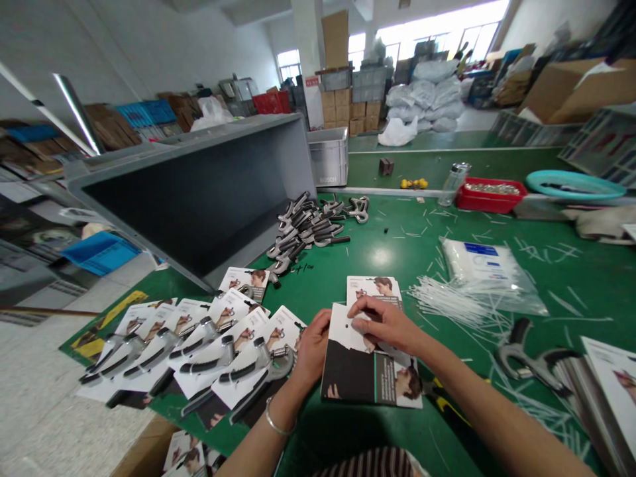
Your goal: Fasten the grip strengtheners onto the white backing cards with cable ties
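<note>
We are working at a long green tabletop, with a large grey plastic bin standing open at its far left. Left of our hands, carded hand grippers lie overlapping in rows, and a loose heap of black-and-silver hand grippers sits farther up, just beside the bin. To the right we have a stack of printed cards, with one loose hand gripper beside it. Above that lies a clear bag of white cable ties, with more ties spilling across the green surface. Directly in front of us is a printed card, lying on the tabletop, with a second card partly under its far edge. Our left hand grasps the card's left edge, while the fingertips of our right hand press down on its white upper part. A thin silver bangle circles our left wrist.
</note>
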Demonstrator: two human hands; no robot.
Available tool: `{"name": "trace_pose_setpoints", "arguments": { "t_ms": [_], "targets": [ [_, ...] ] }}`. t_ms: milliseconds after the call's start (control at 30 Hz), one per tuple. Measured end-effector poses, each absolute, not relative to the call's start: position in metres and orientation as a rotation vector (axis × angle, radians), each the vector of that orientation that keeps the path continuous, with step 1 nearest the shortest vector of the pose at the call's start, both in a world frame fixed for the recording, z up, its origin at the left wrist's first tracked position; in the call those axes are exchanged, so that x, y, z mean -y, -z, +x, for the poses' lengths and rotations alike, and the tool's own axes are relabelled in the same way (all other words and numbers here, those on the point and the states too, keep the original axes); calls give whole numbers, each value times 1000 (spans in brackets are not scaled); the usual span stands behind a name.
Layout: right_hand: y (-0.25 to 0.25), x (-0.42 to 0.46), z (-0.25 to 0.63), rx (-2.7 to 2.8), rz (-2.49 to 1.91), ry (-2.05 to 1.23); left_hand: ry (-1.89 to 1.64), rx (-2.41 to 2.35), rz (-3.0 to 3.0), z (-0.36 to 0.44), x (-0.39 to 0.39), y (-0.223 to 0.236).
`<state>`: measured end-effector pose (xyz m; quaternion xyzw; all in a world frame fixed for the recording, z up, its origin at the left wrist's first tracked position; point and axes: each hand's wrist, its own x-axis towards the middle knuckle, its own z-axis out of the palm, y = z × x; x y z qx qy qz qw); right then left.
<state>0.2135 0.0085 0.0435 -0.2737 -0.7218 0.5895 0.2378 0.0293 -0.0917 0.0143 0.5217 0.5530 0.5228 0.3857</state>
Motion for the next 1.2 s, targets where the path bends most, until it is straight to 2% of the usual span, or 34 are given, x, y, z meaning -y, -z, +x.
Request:
{"name": "trace_pose_setpoints", "arguments": {
  "t_ms": [133, 433, 633, 833, 933, 1067, 1133, 1200],
  "targets": [
    [-43, -7, 212, 1928, -794, -1647, -1257, -1397, 1346, 29, 92, -14],
    [-46, -5, 217, 1971, -788, -1622, -1351, -1380, 1285, 34, 96, -11],
    [-42, -1, 213, 2231, -798, -1192, -1391, -1321, 872, 40, 99, -23],
    [-30, 14, 204, 2393, -646, -792, -1304, -1491, 946, 38, 97, -16],
    [-40, 18, 206, 2452, -594, -658, -1290, -1627, 975, 37, 92, -10],
    [-65, 7, 228, 2352, -690, -438, -1492, -1688, 834, 39, 86, -6],
    [-68, -1, 242, 2204, -823, -371, -1443, -1623, 817, 44, 90, 0],
    [-57, -5, 253, 2092, -958, -479, -1359, -1526, 788, 51, 100, 8]
  ]
}}
